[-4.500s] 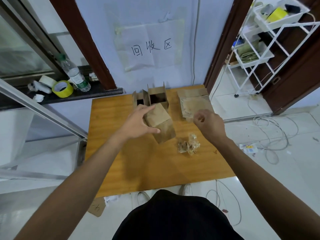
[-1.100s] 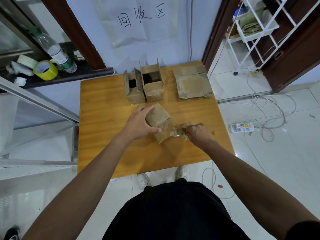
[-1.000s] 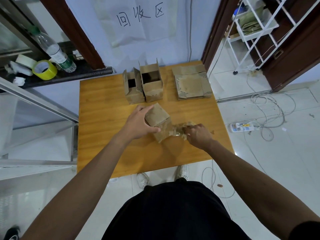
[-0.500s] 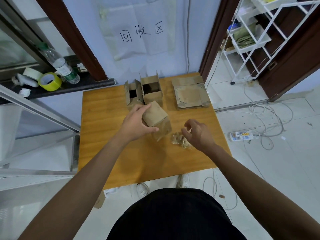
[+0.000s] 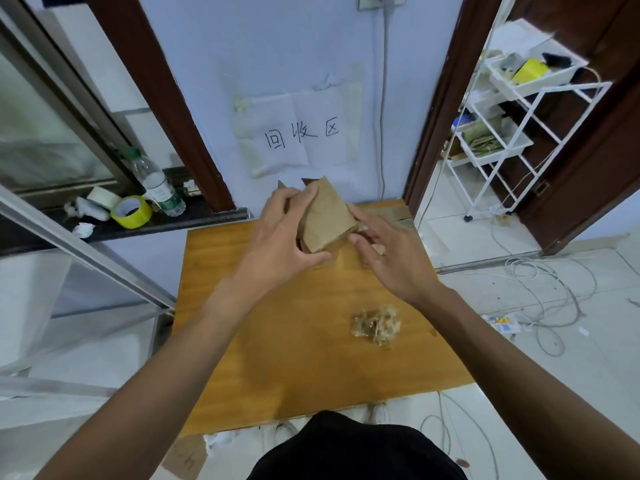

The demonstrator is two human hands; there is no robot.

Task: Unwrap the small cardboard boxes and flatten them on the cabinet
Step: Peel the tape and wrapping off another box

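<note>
Small cardboard box (image 5: pixel 327 216) is hanging above the bench (image 5: pixel 277 341), its long axis tilting up and away from you. Your left hand (image 5: pixel 280 240) is clamping its fingers round the box's left side. Your right hand (image 5: pixel 391 258), fingers loosely apart, is touching its right edge, nearest the lower corner.

Left hand (image 5: pixel 277 237) and right hand (image 5: pixel 391 258) bare, no rings, forearms (image 5: pixel 194 341) unsleeved behind the grip, black garment (image 5: pixel 353 448) farthest back, white shoes (image 5: pixel 379 412).
</note>
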